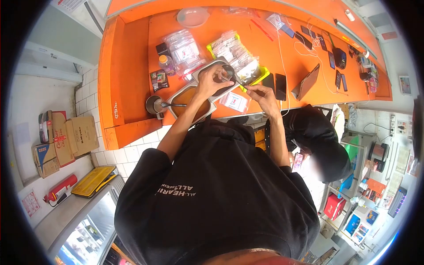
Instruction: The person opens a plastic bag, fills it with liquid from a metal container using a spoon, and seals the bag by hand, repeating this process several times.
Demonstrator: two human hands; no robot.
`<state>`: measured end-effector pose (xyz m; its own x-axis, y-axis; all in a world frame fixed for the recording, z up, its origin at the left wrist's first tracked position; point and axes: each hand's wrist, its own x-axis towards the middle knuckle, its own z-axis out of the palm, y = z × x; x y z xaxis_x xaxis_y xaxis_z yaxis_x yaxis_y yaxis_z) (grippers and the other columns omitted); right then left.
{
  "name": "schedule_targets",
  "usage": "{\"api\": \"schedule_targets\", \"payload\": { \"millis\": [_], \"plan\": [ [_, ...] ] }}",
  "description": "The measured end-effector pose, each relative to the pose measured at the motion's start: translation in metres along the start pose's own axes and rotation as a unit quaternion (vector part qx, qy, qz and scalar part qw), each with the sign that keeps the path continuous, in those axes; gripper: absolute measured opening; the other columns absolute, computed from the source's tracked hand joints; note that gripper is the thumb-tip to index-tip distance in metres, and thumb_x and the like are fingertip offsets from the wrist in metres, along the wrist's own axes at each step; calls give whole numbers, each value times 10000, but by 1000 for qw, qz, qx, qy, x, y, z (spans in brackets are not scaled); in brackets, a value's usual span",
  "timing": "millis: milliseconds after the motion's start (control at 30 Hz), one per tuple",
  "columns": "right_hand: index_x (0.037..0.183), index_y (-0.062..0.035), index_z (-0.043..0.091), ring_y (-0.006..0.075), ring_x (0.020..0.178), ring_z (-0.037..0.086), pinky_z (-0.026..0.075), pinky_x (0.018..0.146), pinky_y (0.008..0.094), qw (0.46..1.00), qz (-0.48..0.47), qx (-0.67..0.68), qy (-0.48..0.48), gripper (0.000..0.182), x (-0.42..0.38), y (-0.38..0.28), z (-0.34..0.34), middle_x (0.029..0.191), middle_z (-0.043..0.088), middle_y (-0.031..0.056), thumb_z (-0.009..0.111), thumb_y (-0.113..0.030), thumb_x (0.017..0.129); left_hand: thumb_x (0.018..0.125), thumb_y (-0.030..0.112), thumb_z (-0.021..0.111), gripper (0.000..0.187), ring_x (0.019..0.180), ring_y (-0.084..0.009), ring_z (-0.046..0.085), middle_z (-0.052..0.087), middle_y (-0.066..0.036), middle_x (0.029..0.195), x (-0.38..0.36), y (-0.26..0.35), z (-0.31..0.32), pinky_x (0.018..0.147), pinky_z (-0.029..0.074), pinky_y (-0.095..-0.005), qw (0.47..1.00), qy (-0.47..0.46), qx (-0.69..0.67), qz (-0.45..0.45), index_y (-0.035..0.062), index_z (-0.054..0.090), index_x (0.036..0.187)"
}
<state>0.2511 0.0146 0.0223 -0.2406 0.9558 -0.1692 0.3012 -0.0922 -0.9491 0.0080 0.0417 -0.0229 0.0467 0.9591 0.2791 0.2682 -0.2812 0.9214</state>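
Observation:
My left hand [211, 81] is curled around a small clear cup [225, 73] over the rear metal pan [199, 70], which has dark contents. Between the fingers and thumb of my right hand [264, 98] is the thin dark handle of a spoon [240, 83]; its head end meets the cup, partly hidden there. Beside my left forearm sits a second metal pan [213, 107] of orange-brown sauce, with another spoon [177, 105] reaching across it from a metal cup [154, 105]. A printed packet [235, 102] lies just below the pans.
A yellow-green crate [264, 73] of clear packets stands behind my hands, with more bagged packets [183, 47] and a capped bottle [166, 64] to the left. Phones [280, 86] and a tablet [307, 82] with cables lie right. A person in black [318, 137] sits close on the right.

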Motion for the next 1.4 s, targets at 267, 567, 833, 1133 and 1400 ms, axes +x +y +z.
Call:
{"api": "schedule_targets", "payload": {
  "millis": [267,567,833,1133,1400],
  "plan": [
    [1091,-8,720,128,877,648,505,816,273,1000,16,4,-7,234,-2,-14,-2,926,727,91,692,-122,889,651,216,908,535,702,-109,575,698,-48,896,1,-6,-1,657,506,-267,1000,-9,9,11,14,648,1073],
    [1065,-15,720,112,805,632,498,719,266,999,37,-19,15,203,2,-23,-4,852,706,42,631,-104,906,649,225,905,565,686,-116,564,700,-50,899,2,-10,-2,661,503,-271,1000,-17,19,13,26,644,1108],
    [996,-7,724,208,692,658,517,646,334,968,-82,-229,57,198,26,3,-4,804,724,123,665,-127,851,685,181,894,570,864,-110,617,697,-36,993,-4,-26,-10,777,496,-275,997,33,-20,-68,51,632,1174],
    [928,-56,705,331,1062,602,496,892,406,937,-248,-165,180,201,35,-27,61,1090,650,129,783,-181,793,638,182,909,573,935,-232,588,651,-74,973,-11,-1,-6,845,468,-364,987,102,103,70,47,647,1130],
    [970,-40,679,297,1068,623,506,892,390,957,-260,-105,68,104,31,-36,56,1184,636,130,674,-58,867,704,123,864,662,1191,-252,523,594,-121,1212,-12,12,0,1015,411,-386,995,85,-29,43,11,543,1272]
  ]
}}
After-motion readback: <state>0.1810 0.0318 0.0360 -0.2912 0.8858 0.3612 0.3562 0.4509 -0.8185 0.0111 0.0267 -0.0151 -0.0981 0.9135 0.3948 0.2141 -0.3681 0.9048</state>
